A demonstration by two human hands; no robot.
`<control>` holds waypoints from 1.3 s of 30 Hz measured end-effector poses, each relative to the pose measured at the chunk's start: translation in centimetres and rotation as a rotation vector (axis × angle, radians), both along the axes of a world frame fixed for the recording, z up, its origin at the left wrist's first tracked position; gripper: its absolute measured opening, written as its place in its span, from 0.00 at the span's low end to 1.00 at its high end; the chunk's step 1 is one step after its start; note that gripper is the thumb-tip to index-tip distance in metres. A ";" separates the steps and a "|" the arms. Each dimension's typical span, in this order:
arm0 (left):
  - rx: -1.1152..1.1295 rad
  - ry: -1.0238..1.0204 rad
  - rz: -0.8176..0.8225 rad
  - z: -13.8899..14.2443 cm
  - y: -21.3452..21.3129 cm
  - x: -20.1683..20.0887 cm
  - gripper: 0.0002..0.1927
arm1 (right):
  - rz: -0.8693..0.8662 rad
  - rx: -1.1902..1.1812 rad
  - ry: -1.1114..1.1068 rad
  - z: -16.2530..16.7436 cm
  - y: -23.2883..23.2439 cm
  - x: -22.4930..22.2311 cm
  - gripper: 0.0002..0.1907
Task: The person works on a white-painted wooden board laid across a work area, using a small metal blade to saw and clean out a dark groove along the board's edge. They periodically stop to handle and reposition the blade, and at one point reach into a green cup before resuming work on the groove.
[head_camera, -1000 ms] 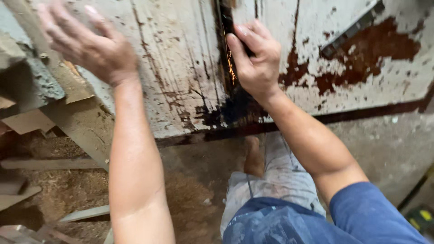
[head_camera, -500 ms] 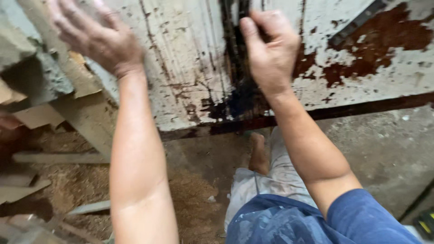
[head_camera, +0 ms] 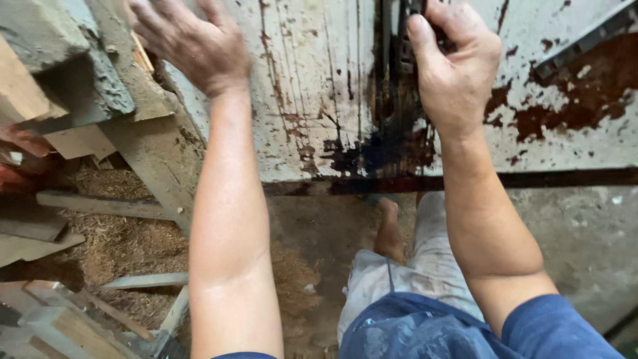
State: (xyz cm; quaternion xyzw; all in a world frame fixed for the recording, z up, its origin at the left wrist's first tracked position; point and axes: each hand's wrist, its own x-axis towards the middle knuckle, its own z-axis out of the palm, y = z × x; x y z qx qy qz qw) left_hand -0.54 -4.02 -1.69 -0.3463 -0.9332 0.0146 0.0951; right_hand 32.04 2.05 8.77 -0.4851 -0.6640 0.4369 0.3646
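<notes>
My right hand (head_camera: 452, 63) is closed around a dark, greasy metal part (head_camera: 403, 46) that runs down a black-stained slot in a white, rust-spotted metal panel (head_camera: 312, 86). My left hand (head_camera: 189, 43) is up at the panel's left edge with its fingers spread, holding nothing. Whether it touches the panel I cannot tell. Black grease has run down the panel below my right hand. My bare foot (head_camera: 389, 229) and pale trouser leg (head_camera: 425, 259) show below the panel.
Offcuts and planks of wood (head_camera: 100, 206) lie piled at the left on a sawdust-covered floor (head_camera: 126, 239). A grey concrete block (head_camera: 73, 73) sits at upper left. Bare concrete floor (head_camera: 585, 233) lies at the right.
Both hands have shifted slightly higher on the panel as the camera moved closer. My right hand keeps its grip on the dark metal part.
</notes>
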 end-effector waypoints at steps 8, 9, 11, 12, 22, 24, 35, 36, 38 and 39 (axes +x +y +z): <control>0.099 0.045 -0.046 0.0 0.1 -0.1 0.32 | 0.001 0.184 -0.045 -1.9 -0.8 -2.3 0.03; 0.171 0.080 -0.093 -0.1 0.1 -0.2 0.32 | 0.017 0.181 -0.054 -1.8 -0.8 -2.1 0.02; 0.258 0.066 -0.151 -0.3 0.0 -0.4 0.30 | 0.048 0.160 -0.011 -1.4 -0.9 -1.7 0.03; 0.290 0.026 -0.165 -0.3 -0.1 -0.5 0.29 | 0.055 0.164 0.048 -1.3 -0.8 -1.6 0.04; 0.334 0.117 -0.239 -0.4 -0.3 -1.9 0.23 | 0.119 0.140 0.080 -1.1 0.0 -1.0 0.06; 0.327 0.076 -0.233 -0.5 -0.5 -2.1 0.23 | 0.125 0.109 0.127 -1.0 0.2 -1.1 0.06; 0.304 0.078 -0.203 -0.4 -0.5 -1.4 0.24 | 0.140 0.095 0.080 -0.4 1.8 -1.5 0.05; 0.282 0.078 -0.196 -0.3 -0.7 -1.3 0.24 | 0.131 0.096 0.069 -0.4 2.0 -1.6 0.05; 0.265 0.080 -0.196 -0.2 -0.8 -1.2 0.24 | 0.130 0.144 0.074 -0.5 2.7 -1.9 0.06; 0.264 0.079 -0.205 -0.3 -0.9 -1.2 0.24 | 0.138 0.185 0.089 -0.6 3.0 -2.1 0.06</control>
